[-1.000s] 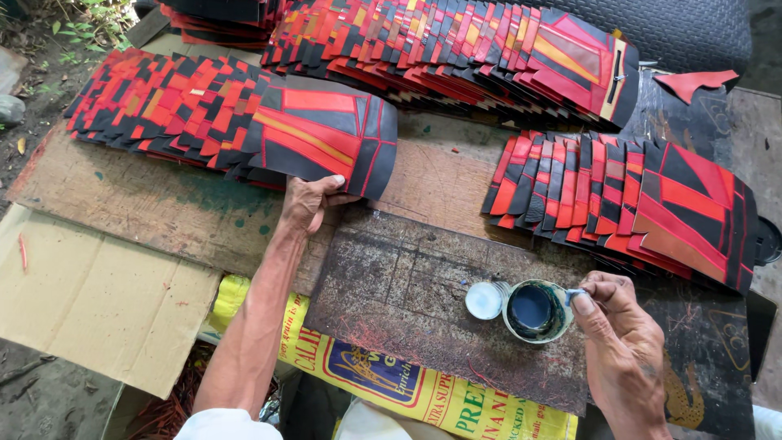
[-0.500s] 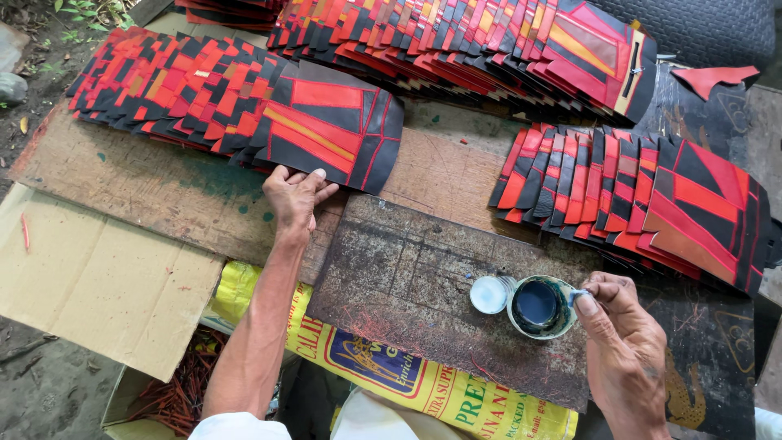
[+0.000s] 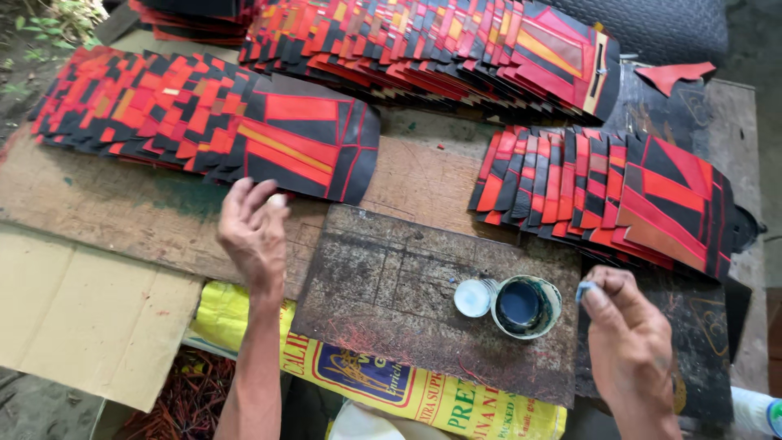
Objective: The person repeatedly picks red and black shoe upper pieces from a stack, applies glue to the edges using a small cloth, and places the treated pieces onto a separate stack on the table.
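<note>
My left hand (image 3: 254, 232) hovers with fingers spread just below the near edge of a fanned row of red-and-black panels (image 3: 204, 122); it holds nothing. My right hand (image 3: 627, 342) pinches a small bluish pad (image 3: 585, 289) next to a round tin of dark blue liquid (image 3: 525, 305). The tin's white lid (image 3: 472, 297) lies to its left. Both rest on a dark, worn board (image 3: 391, 285).
More red-and-black panels are stacked at the right (image 3: 611, 195) and along the back (image 3: 440, 45). A yellow printed sack (image 3: 383, 391) hangs below the board. Flat cardboard (image 3: 90, 318) lies at the left. A loose red scrap (image 3: 676, 75) sits at the back right.
My left hand drew back slightly from the panel's edge. My right hand lifted away from the tin's rim, pad still pinched. The camera tilted lower.
</note>
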